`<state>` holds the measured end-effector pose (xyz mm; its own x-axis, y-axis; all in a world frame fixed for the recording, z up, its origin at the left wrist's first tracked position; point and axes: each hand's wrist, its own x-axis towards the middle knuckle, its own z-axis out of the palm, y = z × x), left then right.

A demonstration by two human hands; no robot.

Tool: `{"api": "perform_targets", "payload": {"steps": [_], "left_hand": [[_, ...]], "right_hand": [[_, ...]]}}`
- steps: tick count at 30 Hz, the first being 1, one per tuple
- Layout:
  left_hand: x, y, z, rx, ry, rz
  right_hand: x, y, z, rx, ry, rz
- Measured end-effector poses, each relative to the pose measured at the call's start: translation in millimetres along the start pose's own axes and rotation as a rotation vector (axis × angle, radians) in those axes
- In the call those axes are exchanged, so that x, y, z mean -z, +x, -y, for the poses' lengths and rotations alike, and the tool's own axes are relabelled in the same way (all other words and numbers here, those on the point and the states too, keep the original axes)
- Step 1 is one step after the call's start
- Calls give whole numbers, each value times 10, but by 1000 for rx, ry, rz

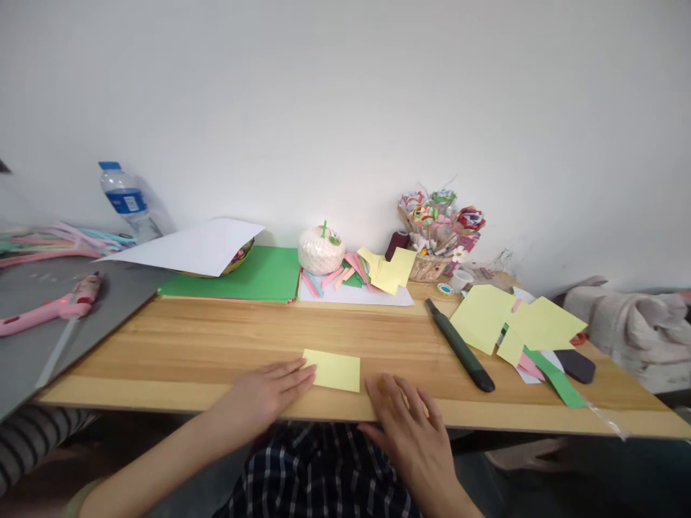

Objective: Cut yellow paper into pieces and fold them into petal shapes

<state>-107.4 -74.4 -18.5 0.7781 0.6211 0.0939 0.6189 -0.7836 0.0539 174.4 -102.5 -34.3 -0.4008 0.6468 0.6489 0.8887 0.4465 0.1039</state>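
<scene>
A small rectangle of yellow paper (337, 373) lies flat on the wooden table near its front edge. The fingertips of my left hand (264, 396) rest on its left end, stretched out flat. My right hand (407, 417) lies on the table edge just to the right of the paper, fingers apart and bent a little, with nothing seen in them. Further right lies a long dark green tool with a dark tip (461, 349), perhaps a utility knife.
Cut yellow sheets (486, 316) and a green strip (556, 378) lie at the right. Behind are a white round ornament (321, 252), paper scraps (386, 273), a basket of wrapped sweets (429, 266) and green sheets (270, 277). A pink glue gun (65, 306) and water bottle (127, 201) stand left.
</scene>
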Motion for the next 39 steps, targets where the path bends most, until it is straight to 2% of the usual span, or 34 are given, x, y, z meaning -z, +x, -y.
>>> {"api": "perform_targets", "payload": {"steps": [4, 7, 9, 11, 13, 15, 19, 22, 25, 27, 32, 34, 36, 39], "left_hand": [[48, -69, -6, 77, -158, -13], [122, -85, -89, 165, -241, -26], [156, -95, -140, 183, -267, -5], [164, -101, -177, 216, -253, 29], [145, -96, -203, 259, -224, 53], [108, -72, -227, 292, -193, 45], [67, 53, -281, 353, -126, 0], [131, 180, -316, 412, -111, 17], [240, 279, -314, 444, -122, -14], [304, 326, -270, 418, -160, -50], [378, 460, 35, 272, -236, -160], [382, 539, 192, 179, -198, -147], [371, 624, 325, 132, -191, -115], [321, 738, 444, 80, -197, -54]], "right_hand": [[15, 17, -23, 55, 24, 24], [36, 37, -190, 95, 1, 92], [47, 63, -399, 53, -70, 111], [43, 104, -658, -55, -182, 120], [18, 155, -916, -153, -310, 178], [-25, 200, -1128, -189, -354, 199], [-137, 246, -1366, -219, -398, 202], [-207, 251, -1439, -231, -417, 197], [-231, 256, -1473, -205, -414, 202], [-216, 271, -1477, -182, -406, 195], [-116, 350, -1360, -131, -377, 149], [-66, 375, -1222, -115, -299, 121], [-6, 369, -1022, -99, -129, 106], [110, 278, -662, -13, 110, 198]]}}
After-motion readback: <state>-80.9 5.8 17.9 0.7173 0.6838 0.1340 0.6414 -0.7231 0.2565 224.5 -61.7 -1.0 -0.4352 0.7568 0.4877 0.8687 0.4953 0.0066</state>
